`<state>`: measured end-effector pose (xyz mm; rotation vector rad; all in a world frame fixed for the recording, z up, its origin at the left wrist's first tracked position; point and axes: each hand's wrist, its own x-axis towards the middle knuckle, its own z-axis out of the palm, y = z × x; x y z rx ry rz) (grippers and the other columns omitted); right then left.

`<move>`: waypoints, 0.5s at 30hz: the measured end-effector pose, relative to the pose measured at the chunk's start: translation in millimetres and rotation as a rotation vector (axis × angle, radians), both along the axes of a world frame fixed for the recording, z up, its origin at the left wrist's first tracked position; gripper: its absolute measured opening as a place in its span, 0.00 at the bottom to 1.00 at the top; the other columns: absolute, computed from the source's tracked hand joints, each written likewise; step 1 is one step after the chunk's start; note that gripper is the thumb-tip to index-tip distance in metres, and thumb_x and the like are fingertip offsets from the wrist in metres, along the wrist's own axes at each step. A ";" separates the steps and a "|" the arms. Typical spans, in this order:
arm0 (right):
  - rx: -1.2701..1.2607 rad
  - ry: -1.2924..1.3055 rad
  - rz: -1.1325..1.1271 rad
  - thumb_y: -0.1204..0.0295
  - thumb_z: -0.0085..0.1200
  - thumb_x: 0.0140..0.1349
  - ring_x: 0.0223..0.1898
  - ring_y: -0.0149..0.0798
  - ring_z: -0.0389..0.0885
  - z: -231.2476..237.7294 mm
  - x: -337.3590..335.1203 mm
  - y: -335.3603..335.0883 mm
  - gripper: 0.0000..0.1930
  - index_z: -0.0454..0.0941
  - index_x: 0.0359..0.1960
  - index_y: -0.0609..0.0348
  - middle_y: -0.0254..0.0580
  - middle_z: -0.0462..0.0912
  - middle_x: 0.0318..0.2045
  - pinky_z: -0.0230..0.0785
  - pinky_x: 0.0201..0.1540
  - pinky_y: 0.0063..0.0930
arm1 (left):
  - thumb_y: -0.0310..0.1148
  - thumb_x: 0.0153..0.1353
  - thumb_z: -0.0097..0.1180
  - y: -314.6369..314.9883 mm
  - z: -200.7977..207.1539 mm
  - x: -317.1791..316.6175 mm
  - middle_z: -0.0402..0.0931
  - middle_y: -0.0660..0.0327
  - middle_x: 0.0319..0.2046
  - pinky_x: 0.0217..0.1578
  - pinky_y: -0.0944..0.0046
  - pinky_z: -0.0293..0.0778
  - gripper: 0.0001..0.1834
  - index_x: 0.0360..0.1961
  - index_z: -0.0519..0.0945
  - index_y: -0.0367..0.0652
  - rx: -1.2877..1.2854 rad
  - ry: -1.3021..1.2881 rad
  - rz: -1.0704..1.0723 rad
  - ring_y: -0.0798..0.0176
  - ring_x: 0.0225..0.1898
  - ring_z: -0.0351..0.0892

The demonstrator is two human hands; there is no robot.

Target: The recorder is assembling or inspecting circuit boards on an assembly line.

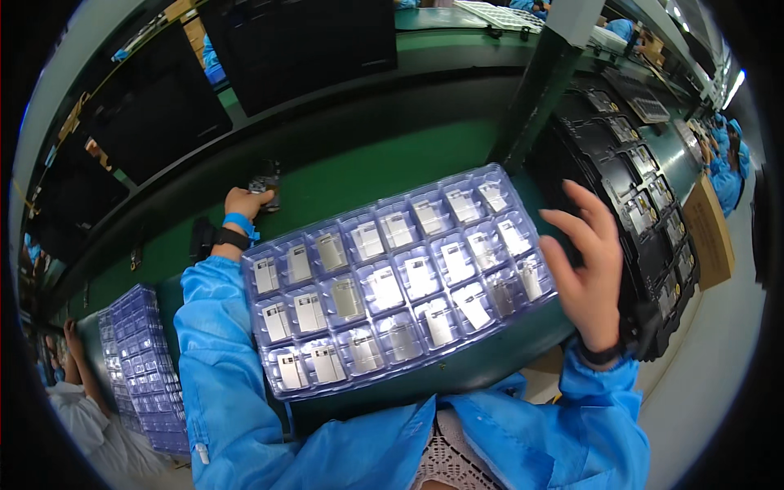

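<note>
A clear plastic tray point(359, 263) lies in front of me on the green bench, tilted a little. Thin silvery metal plates point(384, 287) sit in its compartments, one or more in each. Beyond its far left corner, my left hand point(243, 202) is closed on a small dark electronic part point(265, 184), with the thumb on top. My right hand point(590, 263) is raised beside the tray's right edge, fingers apart, and holds nothing. Whether its fingertips touch the tray rim I cannot tell.
Black trays point(645, 196) with small parts are stacked at the right, near a cardboard box point(707, 233). A post point(543, 90) rises behind the tray. Stacked clear trays point(145, 367) stand at the left, by another person's arm point(77, 359). Dark panels point(302, 49) line the back.
</note>
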<state>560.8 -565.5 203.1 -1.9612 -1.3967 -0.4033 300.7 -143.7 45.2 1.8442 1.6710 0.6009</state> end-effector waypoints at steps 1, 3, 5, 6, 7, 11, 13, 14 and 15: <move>-0.006 0.016 0.039 0.76 0.56 0.46 0.47 0.50 0.69 -5.4 3.9 8.0 0.11 0.77 0.34 0.60 0.50 0.71 0.45 0.62 0.48 0.36 | 0.37 0.32 0.70 -2.3 -2.3 -2.2 0.77 0.53 0.27 0.36 0.64 0.70 0.27 0.31 0.74 0.28 0.119 -0.064 0.017 0.61 0.31 0.76; -0.041 0.112 0.097 0.76 0.55 0.46 0.40 0.49 0.73 -13.8 8.1 20.7 0.09 0.77 0.32 0.61 0.48 0.75 0.39 0.66 0.42 0.34 | 0.32 0.36 0.68 -12.4 3.5 -11.3 0.76 0.52 0.30 0.35 0.64 0.70 0.24 0.33 0.74 0.29 0.315 -0.057 0.074 0.59 0.33 0.76; -0.054 0.191 0.184 0.76 0.55 0.45 0.37 0.49 0.75 -15.0 6.4 26.1 0.09 0.77 0.32 0.61 0.48 0.76 0.34 0.67 0.39 0.32 | 0.27 0.40 0.65 -7.6 3.8 -45.5 0.76 0.54 0.31 0.34 0.65 0.70 0.21 0.36 0.73 0.30 0.336 -0.218 0.123 0.62 0.31 0.74; -0.065 0.200 0.195 0.76 0.55 0.45 0.37 0.49 0.75 -14.3 4.8 26.9 0.09 0.77 0.32 0.61 0.48 0.76 0.34 0.67 0.39 0.32 | 0.26 0.42 0.64 -17.9 20.9 -47.7 0.76 0.56 0.30 0.31 0.67 0.70 0.20 0.37 0.72 0.31 0.232 -0.477 0.116 0.65 0.30 0.73; -0.084 0.242 0.229 0.77 0.55 0.45 0.36 0.49 0.75 -11.4 2.0 27.0 0.09 0.77 0.31 0.62 0.48 0.77 0.33 0.67 0.38 0.33 | 0.25 0.46 0.61 -31.7 38.5 -52.0 0.75 0.57 0.31 0.31 0.69 0.71 0.19 0.39 0.70 0.32 0.070 -0.671 0.119 0.66 0.30 0.74; -0.150 0.270 0.424 0.76 0.56 0.44 0.33 0.48 0.75 -15.2 -18.3 35.4 0.08 0.77 0.30 0.62 0.47 0.77 0.28 0.67 0.36 0.34 | 0.29 0.60 0.47 -92.3 100.7 -75.4 0.71 0.54 0.41 0.45 0.59 0.74 0.13 0.43 0.67 0.32 -0.075 -1.405 -0.069 0.60 0.43 0.72; -0.193 0.259 0.530 0.76 0.56 0.43 0.31 0.49 0.74 -16.0 -36.6 41.7 0.08 0.77 0.28 0.62 0.47 0.76 0.26 0.66 0.34 0.36 | 0.29 0.61 0.45 -114.7 117.0 -106.3 0.70 0.53 0.43 0.49 0.60 0.72 0.14 0.45 0.66 0.31 -0.146 -1.565 -0.103 0.58 0.46 0.71; -0.262 0.235 0.616 0.76 0.56 0.43 0.31 0.49 0.73 -17.1 -45.6 43.3 0.08 0.77 0.27 0.62 0.47 0.75 0.24 0.66 0.34 0.36 | 0.29 0.62 0.42 -136.0 129.4 -112.0 0.69 0.51 0.45 0.46 0.65 0.75 0.15 0.46 0.66 0.30 -0.168 -1.638 -0.141 0.58 0.49 0.70; -0.332 0.209 0.695 0.75 0.56 0.43 0.30 0.49 0.73 -19.6 -53.2 44.5 0.07 0.77 0.26 0.62 0.46 0.74 0.23 0.65 0.34 0.37 | 0.28 0.62 0.41 -149.5 133.1 -119.9 0.67 0.50 0.46 0.42 0.71 0.77 0.15 0.47 0.66 0.29 -0.314 -1.750 -0.269 0.58 0.50 0.68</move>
